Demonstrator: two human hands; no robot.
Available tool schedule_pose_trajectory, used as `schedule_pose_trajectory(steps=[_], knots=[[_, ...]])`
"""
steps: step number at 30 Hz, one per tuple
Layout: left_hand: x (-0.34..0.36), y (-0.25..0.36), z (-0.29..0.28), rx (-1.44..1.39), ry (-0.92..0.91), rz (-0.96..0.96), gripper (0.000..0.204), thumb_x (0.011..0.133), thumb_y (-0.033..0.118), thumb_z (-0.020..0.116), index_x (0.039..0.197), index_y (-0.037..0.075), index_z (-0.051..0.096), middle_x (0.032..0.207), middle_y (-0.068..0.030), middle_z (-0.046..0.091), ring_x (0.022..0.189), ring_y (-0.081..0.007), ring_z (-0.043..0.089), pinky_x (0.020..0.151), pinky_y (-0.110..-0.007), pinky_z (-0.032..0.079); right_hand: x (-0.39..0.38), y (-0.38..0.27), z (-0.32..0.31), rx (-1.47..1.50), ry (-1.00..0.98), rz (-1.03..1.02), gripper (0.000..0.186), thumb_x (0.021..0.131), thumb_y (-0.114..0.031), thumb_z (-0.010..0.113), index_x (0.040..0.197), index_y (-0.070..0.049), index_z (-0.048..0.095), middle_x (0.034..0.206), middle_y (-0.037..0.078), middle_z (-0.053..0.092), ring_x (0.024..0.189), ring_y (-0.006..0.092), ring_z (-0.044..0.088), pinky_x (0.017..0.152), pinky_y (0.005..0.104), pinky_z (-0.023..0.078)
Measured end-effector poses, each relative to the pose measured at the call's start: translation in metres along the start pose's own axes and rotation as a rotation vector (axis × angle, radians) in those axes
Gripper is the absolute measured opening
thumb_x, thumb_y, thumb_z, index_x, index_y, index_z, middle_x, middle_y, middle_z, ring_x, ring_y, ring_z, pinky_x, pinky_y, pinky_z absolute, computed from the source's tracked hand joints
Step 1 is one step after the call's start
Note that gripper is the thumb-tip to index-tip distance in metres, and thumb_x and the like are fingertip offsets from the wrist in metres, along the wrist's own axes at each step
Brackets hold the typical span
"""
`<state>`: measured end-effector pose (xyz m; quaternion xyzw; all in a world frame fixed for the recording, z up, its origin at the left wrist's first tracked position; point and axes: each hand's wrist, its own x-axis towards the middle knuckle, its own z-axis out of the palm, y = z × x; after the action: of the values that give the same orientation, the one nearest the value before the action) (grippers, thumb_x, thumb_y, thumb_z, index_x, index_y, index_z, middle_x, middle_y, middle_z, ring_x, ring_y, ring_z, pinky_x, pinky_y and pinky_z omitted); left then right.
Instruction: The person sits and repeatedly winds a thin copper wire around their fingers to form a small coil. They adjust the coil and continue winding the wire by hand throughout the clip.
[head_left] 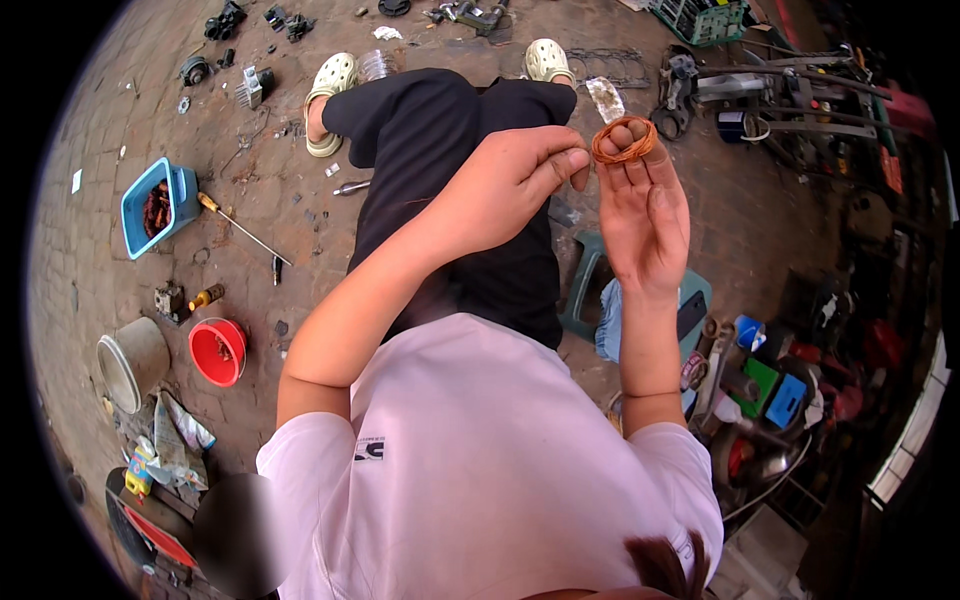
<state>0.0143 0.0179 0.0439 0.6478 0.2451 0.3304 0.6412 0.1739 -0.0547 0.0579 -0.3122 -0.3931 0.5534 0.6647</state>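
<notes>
A small coil of copper wire [623, 155] loops around the bent fingertips of my right hand [645, 215]. That hand is raised palm up, its fingers curled into the ring. Just left of the coil is my left hand [505, 185], thumb and forefinger pinched together. Whatever lies in this pinch is too fine to make out. Both hands are in front of my knees, over the dark trousers [425, 130].
On the left stand a blue basin [183, 195] with reddish-brown pieces, a red bucket [218, 352] and a pale bucket [135, 365]. A long screwdriver [240, 226] lies nearby. Metal parts [790, 95] crowd the right side. A green stool [580, 285] is beneath me.
</notes>
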Motion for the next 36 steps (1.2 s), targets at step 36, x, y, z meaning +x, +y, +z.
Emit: schedule_pose_trajectory(steps=[36], knots=[[-0.002,0.003,-0.004,-0.058,0.008,-0.188,0.018,0.09,0.011,0.056,0.09,-0.005,0.065,0.067,-0.006,0.067,0.063,-0.0066,0.062,0.061,-0.022,0.046,-0.007,0.005,0.01,-1.481,-0.139,-0.403,0.038,0.085,0.002,0.053,0.122,-0.002,0.054,0.117,0.008,0.064,0.106,0.0258,0.061,0.112,0.0515,0.017]])
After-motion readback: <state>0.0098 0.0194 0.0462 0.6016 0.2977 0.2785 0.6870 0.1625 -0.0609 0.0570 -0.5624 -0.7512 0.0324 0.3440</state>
